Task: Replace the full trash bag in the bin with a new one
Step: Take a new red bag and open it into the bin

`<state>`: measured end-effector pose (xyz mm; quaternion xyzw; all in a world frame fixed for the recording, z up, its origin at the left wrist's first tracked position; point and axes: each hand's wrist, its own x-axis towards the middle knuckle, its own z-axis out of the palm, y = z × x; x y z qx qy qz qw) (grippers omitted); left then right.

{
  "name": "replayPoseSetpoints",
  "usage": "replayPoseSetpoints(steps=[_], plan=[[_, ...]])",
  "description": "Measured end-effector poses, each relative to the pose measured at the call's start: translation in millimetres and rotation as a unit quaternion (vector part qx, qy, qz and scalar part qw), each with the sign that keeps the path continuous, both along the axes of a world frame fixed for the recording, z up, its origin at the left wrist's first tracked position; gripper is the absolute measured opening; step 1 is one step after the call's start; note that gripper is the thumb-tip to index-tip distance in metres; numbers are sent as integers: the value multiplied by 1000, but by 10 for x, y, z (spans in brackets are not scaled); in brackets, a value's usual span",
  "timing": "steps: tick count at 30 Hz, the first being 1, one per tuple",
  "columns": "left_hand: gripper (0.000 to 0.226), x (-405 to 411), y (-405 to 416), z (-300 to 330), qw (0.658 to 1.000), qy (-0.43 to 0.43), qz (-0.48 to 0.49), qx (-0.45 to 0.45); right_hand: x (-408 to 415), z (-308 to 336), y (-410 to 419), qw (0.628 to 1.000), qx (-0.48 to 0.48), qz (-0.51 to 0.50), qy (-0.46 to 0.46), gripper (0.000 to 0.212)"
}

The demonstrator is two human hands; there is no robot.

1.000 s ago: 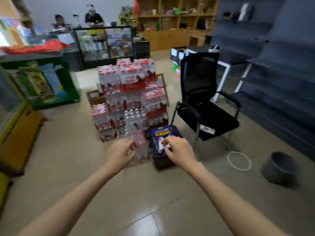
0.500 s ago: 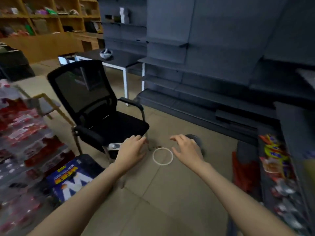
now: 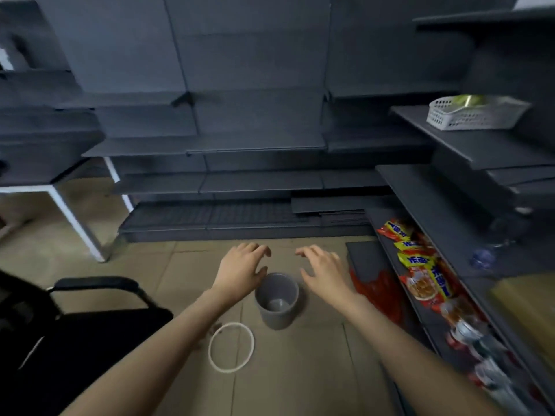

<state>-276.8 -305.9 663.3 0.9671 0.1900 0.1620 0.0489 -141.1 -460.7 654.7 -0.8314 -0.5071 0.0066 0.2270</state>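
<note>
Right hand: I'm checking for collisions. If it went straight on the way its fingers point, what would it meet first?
Probably nothing nearby: the right hand points over bare floor toward the dark bottom shelf; depth is unclear.

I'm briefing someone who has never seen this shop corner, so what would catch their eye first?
Probably the two bare hands, the left hand and right hand, spread open above a small round grey plastic bin on the tiled floor, which shows no bag inside. Next, a thin white plastic ring lying flat on the floor just in front of the bin. Then the bright red and yellow snack packets on the low dark shelf to the right.
</note>
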Motion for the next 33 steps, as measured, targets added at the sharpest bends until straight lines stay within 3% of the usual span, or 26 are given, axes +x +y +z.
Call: replayPoseSetpoints(steps=[12,18,21,28,33], plan=[[30,2079,787,-496,997,13,-56,-51,1836,-437,687,993,-56,-95,48,29],[30,2960,1112,-1123,993,29,-96,-61,2540,-923,932,988,-59,-132,52,30],[30,3415,1171,-1695,989,24,-131,-62,2857,-1467,1025,986,-56,-148,50,30],[31,4374,1134,-3960,977,-7,-208,-34,3566,-3596,1050,981,-26,-193,-10,31],[32,4800,1042,-5202,973,-30,-230,-10,3907,-4927,932,974,15,-221,-48,30]])
